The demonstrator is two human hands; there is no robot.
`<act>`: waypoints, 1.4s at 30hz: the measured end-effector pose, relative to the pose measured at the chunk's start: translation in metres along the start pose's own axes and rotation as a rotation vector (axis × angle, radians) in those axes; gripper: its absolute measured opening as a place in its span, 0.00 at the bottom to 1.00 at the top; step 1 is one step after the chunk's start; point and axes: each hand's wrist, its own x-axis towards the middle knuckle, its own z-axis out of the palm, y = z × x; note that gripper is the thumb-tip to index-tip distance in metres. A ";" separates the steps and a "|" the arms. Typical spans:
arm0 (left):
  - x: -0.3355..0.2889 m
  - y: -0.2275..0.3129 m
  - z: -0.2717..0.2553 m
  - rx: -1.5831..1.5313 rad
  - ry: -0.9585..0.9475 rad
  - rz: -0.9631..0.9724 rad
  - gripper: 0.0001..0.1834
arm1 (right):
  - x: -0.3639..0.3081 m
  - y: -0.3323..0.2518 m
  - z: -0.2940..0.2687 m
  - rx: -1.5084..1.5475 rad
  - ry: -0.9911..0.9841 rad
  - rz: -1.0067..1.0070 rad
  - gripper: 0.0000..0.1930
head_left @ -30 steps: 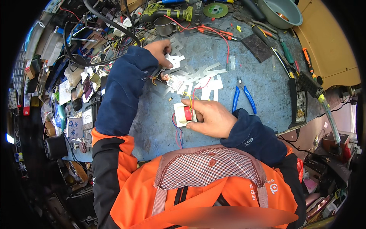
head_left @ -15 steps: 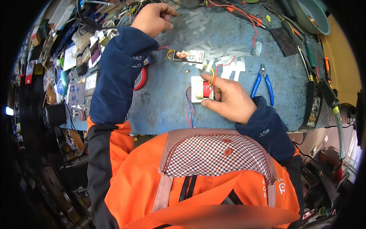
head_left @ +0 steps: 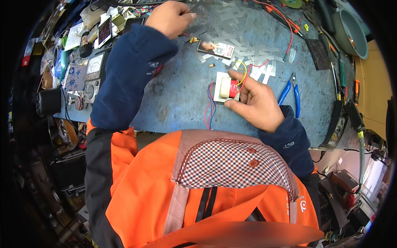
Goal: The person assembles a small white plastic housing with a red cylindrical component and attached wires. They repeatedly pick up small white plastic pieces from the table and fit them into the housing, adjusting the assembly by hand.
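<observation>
Right hand point(head_left: 259, 99) around a pale, red-sided coil point(head_left: 226, 88); left hand point(head_left: 168, 19) curled, grip unclear.

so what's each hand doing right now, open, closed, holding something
Left hand: partly curled; cannot tell whether it holds anything.
Right hand: closed on the red-wrapped coil bobbin.

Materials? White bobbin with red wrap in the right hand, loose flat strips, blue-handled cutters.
Bobbin: probably moulded plastic, smooth off-white.
Red wrap: maybe tape, slightly glossy.
Strips: likely thin sheet metal; flat, grey, some bright with glare.
Cutters: smooth blue grips, plastic or rubber unclear; greyish head suggests metal.
</observation>
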 end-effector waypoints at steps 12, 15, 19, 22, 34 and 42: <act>-0.162 0.014 0.054 -1.119 -0.336 -0.384 0.08 | 0.000 0.001 -0.001 0.083 -0.071 0.101 0.38; -0.164 0.012 0.065 -1.151 -0.437 -0.407 0.10 | 0.002 0.021 0.008 0.150 0.023 -0.014 0.38; -0.155 0.012 0.072 -1.117 -0.480 -0.362 0.12 | 0.002 0.023 0.006 0.154 0.002 0.007 0.39; -0.150 0.014 0.070 -1.083 -0.470 -0.337 0.12 | 0.003 0.020 0.005 0.157 -0.005 0.022 0.39; -0.149 0.040 0.073 -0.850 -0.341 -0.271 0.24 | 0.003 0.011 0.003 0.060 -0.027 0.018 0.41; -0.149 0.036 0.072 -0.471 -0.321 0.170 0.38 | -0.001 -0.009 -0.004 -0.023 -0.123 0.067 0.44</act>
